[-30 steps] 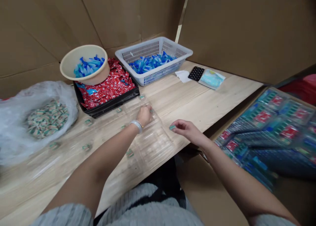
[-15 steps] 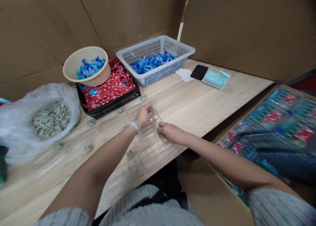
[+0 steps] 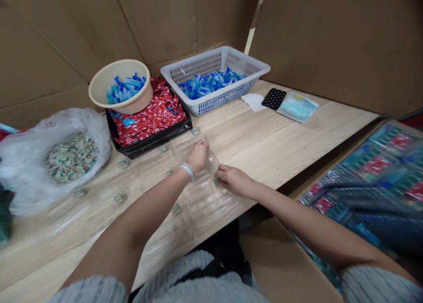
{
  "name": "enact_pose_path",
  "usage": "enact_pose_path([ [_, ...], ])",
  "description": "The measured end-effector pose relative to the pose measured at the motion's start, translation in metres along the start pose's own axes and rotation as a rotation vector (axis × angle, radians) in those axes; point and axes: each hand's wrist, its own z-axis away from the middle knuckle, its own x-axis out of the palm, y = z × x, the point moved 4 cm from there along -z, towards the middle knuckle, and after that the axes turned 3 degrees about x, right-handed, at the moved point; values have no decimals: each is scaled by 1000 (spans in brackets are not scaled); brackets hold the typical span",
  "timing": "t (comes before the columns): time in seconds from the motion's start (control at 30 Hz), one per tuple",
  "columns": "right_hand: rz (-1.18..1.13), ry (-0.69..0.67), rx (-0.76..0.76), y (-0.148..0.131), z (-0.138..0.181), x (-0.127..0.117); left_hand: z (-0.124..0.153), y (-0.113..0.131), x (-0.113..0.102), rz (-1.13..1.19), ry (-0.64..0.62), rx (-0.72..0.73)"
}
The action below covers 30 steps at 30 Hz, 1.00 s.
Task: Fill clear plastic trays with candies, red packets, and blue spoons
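Observation:
A clear plastic blister tray [image 3: 205, 201] lies on the wooden table [image 3: 280, 140] in front of me. My left hand [image 3: 198, 155] rests on the tray's far end with its fingers curled, pressing a small green item there. My right hand [image 3: 231, 179] sits palm down on the tray just to the right, fingers bent over a small green piece. Several small green-and-white pieces [image 3: 175, 209] lie scattered on more clear trays to the left.
A plastic bag of green-white pieces [image 3: 71, 155] is at the left. Behind stand a beige bowl [image 3: 120, 84] and a white basket [image 3: 218, 78] with blue items, and a black tray of red packets [image 3: 150, 115]. A box of packed blisters [image 3: 370, 184] stands at the right.
My right hand moved left from the table edge onto the clear tray with a small green piece. My left hand stayed at the tray's far end. The view shifted slightly.

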Motion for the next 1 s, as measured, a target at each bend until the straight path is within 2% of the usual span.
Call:
enact_pose_path([
  [0.17,-126,43,0,6,4,1,2,5,0,4,-46,66],
  [0.37,-192,163,31,13,14,5,22,5,-1,-38,25,213],
  [0.53,-65,172,-32,5,16,11,31,2,4,-102,-52,301],
  [0.63,7,215,-28,4,17,11,36,-1,-6,-73,17,272],
  [0.73,-2,236,45,8,20,10,57,5,-19,12,81,288],
  [0.8,-29,219,70,10,21,13,79,16,-20,43,16,357],
  [0.9,-69,190,67,7,20,18,113,33,-8,-1,-87,412],
  [1.0,-93,178,60,4,20,23,131,41,7,-52,-82,372],
])
